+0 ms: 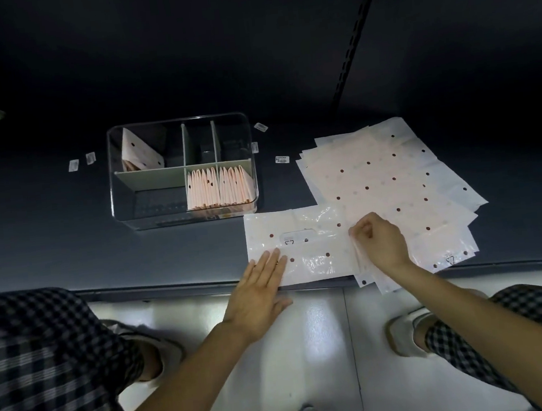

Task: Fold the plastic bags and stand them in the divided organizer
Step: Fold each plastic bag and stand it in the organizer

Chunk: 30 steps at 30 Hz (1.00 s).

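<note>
Organizer part filled; one bag under your hands.

The clear organizer (181, 171) holds two rows of folded bags (217, 188) standing in its near right compartment and one folded bag (138, 151) leaning in the far left; its other compartments show none. Just right of the organizer's near corner, your left hand (261, 292) presses the bag (300, 245) flat, fingers straight and together. Your right hand (380, 241) pinches its right edge. The stack (389, 180) lies right of the organizer.
</note>
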Available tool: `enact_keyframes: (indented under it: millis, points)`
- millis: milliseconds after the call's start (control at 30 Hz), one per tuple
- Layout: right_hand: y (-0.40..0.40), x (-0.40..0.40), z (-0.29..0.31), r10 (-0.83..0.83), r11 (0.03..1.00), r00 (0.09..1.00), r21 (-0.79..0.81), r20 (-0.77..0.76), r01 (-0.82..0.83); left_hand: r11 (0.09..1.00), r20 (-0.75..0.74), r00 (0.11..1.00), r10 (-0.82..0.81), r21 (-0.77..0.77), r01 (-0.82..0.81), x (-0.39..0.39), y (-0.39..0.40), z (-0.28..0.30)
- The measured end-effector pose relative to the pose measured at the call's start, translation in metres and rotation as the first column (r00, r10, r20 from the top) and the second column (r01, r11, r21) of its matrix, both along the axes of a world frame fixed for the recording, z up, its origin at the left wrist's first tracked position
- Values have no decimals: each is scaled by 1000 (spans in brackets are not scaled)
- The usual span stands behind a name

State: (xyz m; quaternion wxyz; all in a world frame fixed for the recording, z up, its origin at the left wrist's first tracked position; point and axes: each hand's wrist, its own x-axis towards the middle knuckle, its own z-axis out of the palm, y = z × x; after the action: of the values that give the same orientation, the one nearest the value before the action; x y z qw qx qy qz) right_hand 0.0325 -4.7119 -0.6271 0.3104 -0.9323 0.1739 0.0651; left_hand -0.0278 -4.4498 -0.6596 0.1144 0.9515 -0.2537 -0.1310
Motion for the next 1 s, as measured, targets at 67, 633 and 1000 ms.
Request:
enact_keyframes:
  millis: [67,633,1000]
  points:
    - [5,-10,2,273,951,953,-187,132,-246,992,29,998,-53,113,49,-3,4,-4]
    - [2,-42,-13,819,465,570,-508,-63,-725,989,242,966,-96,-83,119,12,16,15]
    - [1,-61,-16,841,476,538,-550,56,-686,976,264,964,-42,-194,95,-3,21,24]
